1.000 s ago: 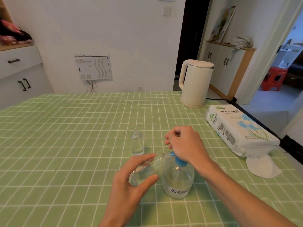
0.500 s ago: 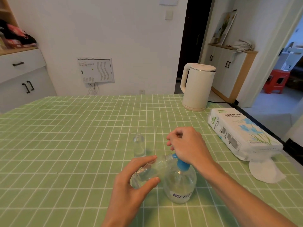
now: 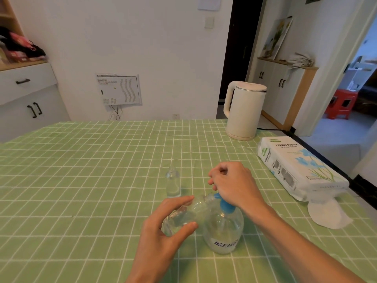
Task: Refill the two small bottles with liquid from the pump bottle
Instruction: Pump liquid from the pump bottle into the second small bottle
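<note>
My left hand (image 3: 163, 227) grips a small clear bottle (image 3: 183, 217), thumb and fingers (image 3: 181, 201) spread round its body. I hold it tilted, its neck against the blue collar (image 3: 225, 206) of the pump bottle (image 3: 224, 231). My right hand (image 3: 232, 184) sits on the pump's top, fingers curled tightly over it. The pump bottle stands upright on the near part of the green checked tablecloth (image 3: 81, 180), clear liquid inside. The other small bottle (image 3: 173, 184) stands upright just beyond, to the left.

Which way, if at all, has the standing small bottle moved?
No. The standing bottle keeps the same offset from the kettle across all frames.
</note>
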Tool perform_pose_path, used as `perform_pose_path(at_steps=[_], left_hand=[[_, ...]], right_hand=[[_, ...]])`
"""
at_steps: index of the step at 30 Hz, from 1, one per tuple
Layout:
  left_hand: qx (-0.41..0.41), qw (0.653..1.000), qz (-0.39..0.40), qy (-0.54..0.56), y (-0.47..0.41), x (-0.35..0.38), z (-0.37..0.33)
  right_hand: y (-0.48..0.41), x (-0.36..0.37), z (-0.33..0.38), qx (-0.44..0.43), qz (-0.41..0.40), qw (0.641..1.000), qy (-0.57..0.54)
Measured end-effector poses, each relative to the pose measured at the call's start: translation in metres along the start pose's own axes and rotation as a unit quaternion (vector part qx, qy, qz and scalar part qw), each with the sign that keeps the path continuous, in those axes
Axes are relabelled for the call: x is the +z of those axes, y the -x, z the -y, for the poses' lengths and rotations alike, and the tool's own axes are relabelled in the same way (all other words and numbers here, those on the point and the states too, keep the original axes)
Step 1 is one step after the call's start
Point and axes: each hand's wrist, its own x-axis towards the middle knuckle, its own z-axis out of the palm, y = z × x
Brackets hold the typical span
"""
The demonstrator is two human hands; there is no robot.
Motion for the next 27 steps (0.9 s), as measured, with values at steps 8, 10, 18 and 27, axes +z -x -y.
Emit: perform_pose_path(at_steps=[8, 10, 18, 27], left_hand=[[0.008, 1.0, 0.0, 0.008, -0.0009, 0.0004, -0.0005], [0.01, 1.0, 0.002, 0.005, -0.0016, 0.0009, 0.0009], [0.016, 1.0, 0.001, -0.003, -0.0015, 0.0047, 0.004], [0.011, 1.0, 0.005, -0.005, -0.0016, 0.0024, 0.0026]], right_hand=[[-0.0013, -0.002, 0.0052, -0.003, -0.006, 1.0, 0.002], [-0.0008, -0.0001, 0.0034, -0.005, -0.008, 1.0, -0.008], [-0.0005, 0.0039, -0.0034, 0.001, 0.0, 1.0, -0.024], [-0.0019, -0.0034, 0.0034, -0.011, -0.007, 1.0, 0.005]])
